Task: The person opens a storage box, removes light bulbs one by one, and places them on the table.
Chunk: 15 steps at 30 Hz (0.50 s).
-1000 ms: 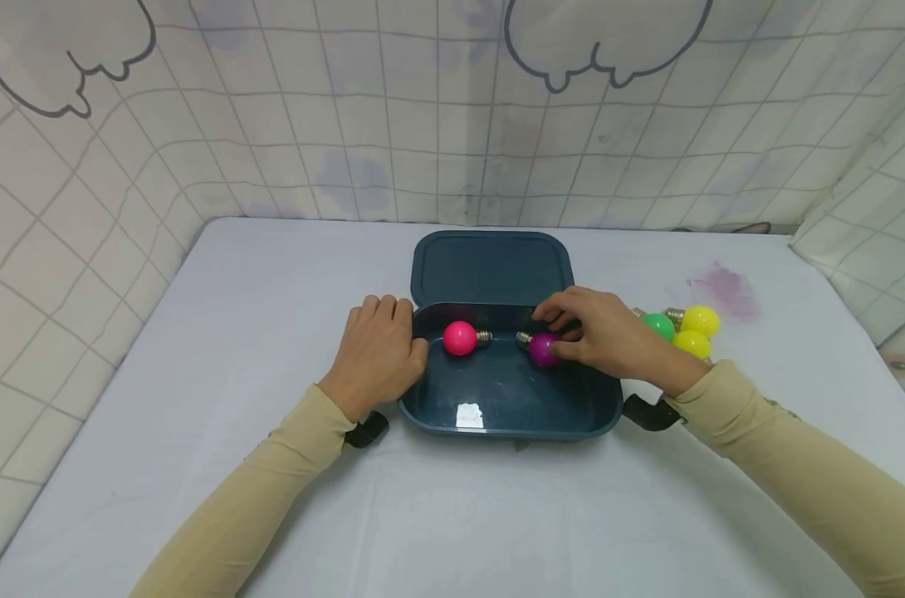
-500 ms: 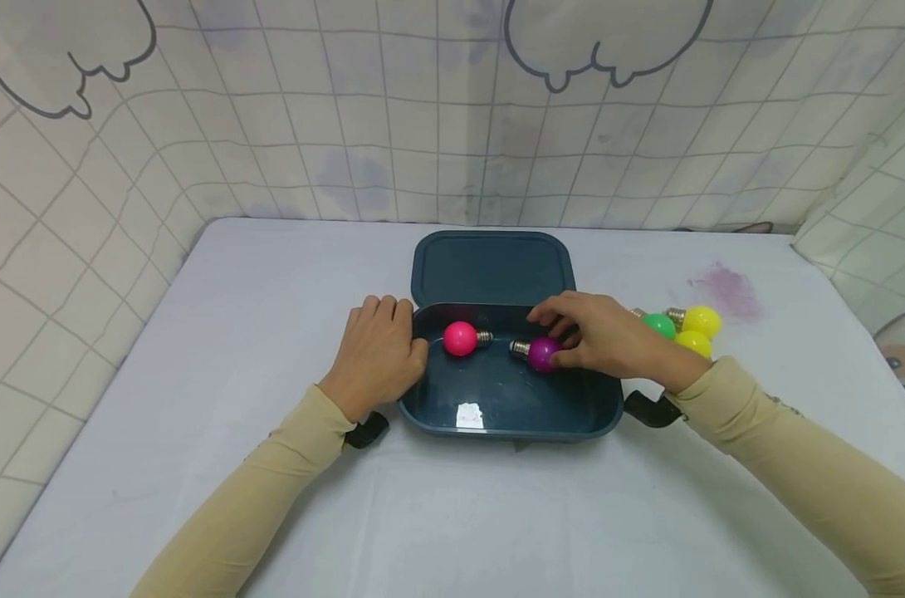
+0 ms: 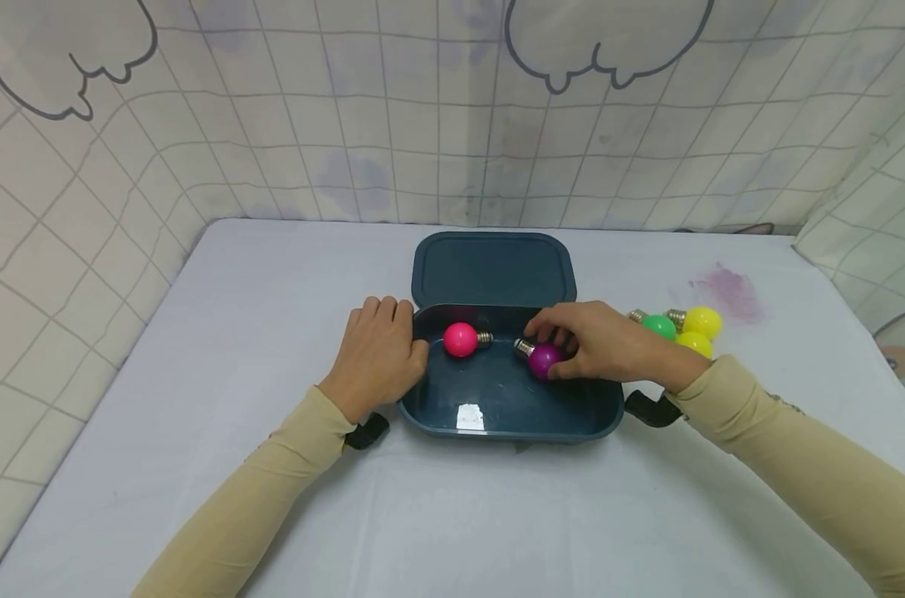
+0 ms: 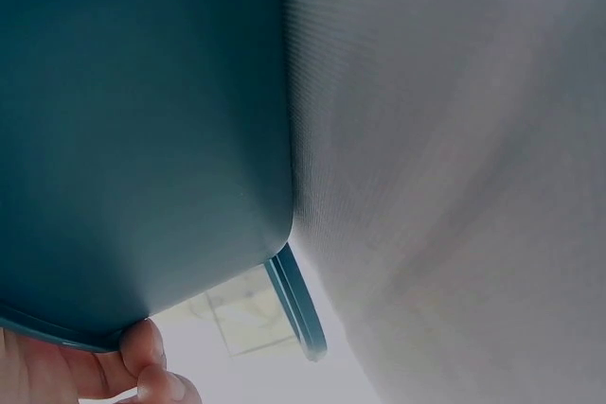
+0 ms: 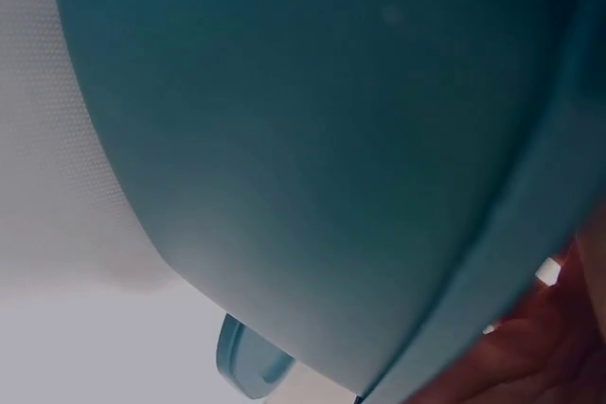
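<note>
A dark blue plastic box (image 3: 490, 407) sits on the table in the head view. My left hand (image 3: 378, 353) grips its left rim, and in the left wrist view fingertips (image 4: 142, 347) curl at the box's edge. Inside, toward the right, lies a purple light bulb (image 3: 545, 360) with its metal screw base pointing up and left. My right hand (image 3: 602, 340) reaches over the right wall and holds this bulb between thumb and curled fingers. A pink light bulb (image 3: 460, 340) rests in the box's left half, base to the right. The box wall hides most of the right hand in the right wrist view.
Behind the box lies a flat dark blue lid (image 3: 493, 267). To the right, beyond my right wrist, a green light bulb (image 3: 658, 325) and yellow light bulbs (image 3: 701, 322) lie grouped on the white table (image 3: 452, 523). A patterned cloth wall (image 3: 393, 124) rises behind.
My right hand has lowered slightly toward the near side, and the purple bulb has shifted and turned a little with it. The left hand, box and pink bulb look unchanged.
</note>
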{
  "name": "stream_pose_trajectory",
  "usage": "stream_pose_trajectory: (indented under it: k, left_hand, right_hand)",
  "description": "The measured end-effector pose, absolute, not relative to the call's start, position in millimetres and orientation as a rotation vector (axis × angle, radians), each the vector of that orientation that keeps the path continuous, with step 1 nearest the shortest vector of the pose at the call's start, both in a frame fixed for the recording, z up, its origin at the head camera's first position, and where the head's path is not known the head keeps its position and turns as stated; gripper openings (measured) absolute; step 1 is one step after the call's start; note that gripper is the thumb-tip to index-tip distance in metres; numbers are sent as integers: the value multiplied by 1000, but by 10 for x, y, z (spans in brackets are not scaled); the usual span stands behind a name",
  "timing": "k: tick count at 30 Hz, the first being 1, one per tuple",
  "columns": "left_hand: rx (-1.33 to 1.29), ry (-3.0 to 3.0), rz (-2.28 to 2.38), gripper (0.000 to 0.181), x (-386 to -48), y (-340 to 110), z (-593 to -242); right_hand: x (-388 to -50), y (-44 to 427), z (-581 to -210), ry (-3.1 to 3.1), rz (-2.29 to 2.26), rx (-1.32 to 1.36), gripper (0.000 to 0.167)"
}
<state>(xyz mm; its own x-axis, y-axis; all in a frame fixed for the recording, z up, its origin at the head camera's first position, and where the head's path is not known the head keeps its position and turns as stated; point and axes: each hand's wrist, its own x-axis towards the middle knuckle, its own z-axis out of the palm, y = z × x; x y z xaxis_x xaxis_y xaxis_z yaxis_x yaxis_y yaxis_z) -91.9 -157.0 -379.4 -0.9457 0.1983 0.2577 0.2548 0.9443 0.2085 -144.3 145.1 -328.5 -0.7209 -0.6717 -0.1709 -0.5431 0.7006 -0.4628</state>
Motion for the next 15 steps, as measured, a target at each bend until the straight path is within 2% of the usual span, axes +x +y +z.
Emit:
stream_pose_trajectory:
  k: [15]
  left_hand:
    - [-336, -2860, -364, 19, -925, -1576, -3810]
  right_hand:
    - [-1459, 1432, -3325, 2644, -554, -1055, 33]
